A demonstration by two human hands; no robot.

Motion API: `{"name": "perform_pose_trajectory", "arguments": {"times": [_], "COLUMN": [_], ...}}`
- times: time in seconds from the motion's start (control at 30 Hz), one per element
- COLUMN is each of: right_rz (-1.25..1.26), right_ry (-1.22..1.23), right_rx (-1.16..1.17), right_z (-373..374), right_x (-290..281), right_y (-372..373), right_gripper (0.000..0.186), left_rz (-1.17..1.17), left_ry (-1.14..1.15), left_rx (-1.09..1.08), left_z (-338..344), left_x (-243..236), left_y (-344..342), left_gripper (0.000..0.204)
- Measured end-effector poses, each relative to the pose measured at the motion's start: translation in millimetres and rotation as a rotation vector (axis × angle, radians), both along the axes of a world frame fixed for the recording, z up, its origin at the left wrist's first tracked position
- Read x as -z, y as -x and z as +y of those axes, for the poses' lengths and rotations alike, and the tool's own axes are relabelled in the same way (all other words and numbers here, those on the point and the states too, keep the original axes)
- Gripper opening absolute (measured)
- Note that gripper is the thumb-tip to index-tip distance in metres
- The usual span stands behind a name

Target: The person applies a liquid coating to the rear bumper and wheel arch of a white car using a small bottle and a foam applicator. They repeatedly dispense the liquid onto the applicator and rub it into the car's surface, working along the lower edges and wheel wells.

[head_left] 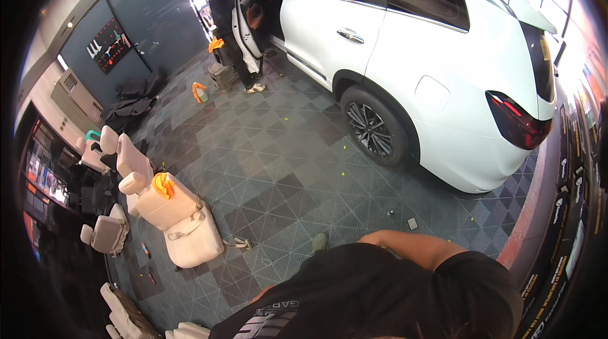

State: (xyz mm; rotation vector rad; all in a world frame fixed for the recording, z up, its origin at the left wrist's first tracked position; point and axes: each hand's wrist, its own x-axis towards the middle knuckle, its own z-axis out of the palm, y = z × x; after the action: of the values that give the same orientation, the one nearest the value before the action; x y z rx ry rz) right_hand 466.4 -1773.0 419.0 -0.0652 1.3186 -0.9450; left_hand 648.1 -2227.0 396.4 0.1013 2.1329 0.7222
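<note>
Neither of my hands shows. Only my bare right forearm (411,247) is in view, bent across my black shirt (354,295) at the lower edge, with the hand hidden behind my body. A sliver of my left arm (261,295) peeks out beside the shirt. The toe of my green shoe (320,242) rests on the grey tiled floor (278,168). A white car (430,54) stands ahead on the right, its rear wheel (370,129) closest to me.
Another person (225,10) in dark clothes stands at the car's open front door (244,22). Removed cream car seats (183,225) sit at the left, one with an orange cloth (163,184) on it. Dark mats (130,108) lie by the far wall. Small bits (411,223) dot the floor.
</note>
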Motion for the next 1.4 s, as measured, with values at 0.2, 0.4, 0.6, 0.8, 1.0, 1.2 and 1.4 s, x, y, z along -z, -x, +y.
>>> {"name": "perform_pose_trajectory", "arguments": {"times": [0.2,0.4,0.6,0.8,1.0,1.2,1.4], "right_rz": [-0.104,0.353,-0.017,-0.098,-0.177,0.398,0.742], "right_ry": [0.093,0.168,0.059,-0.027,0.031,-0.485,-0.5], "right_rx": [-0.029,-0.263,0.161,0.523,0.567,0.445,0.56], "right_z": [12.8,38.0,46.4,147.2,211.5,174.8,201.8], "right_x": [74.8,157.5,16.8,65.2,126.3,94.5,92.5], "right_y": [-1.1,-9.1,-25.2,-71.4,-117.2,-68.2,-27.0], "right_gripper": [0.056,0.06,0.05,0.029,0.04,0.045,0.049], "left_rz": [0.007,-0.008,0.007,0.09,0.321,0.674,1.412], "left_ry": [0.0,-0.006,-0.002,0.049,0.139,-0.184,-0.52], "left_rx": [-0.046,-0.094,-0.141,-0.131,-0.239,-0.688,-0.893], "left_z": [-8.0,-12.3,-20.4,-19.7,-18.2,-34.1,-44.4], "left_x": [-0.9,-1.1,5.5,-44.0,-123.3,-235.8,-372.9], "left_y": [-7.8,-22.4,-43.0,-30.1,25.9,74.0,104.9], "left_gripper": [0.04,0.039,0.038,0.036,0.038,0.037,0.028]}}
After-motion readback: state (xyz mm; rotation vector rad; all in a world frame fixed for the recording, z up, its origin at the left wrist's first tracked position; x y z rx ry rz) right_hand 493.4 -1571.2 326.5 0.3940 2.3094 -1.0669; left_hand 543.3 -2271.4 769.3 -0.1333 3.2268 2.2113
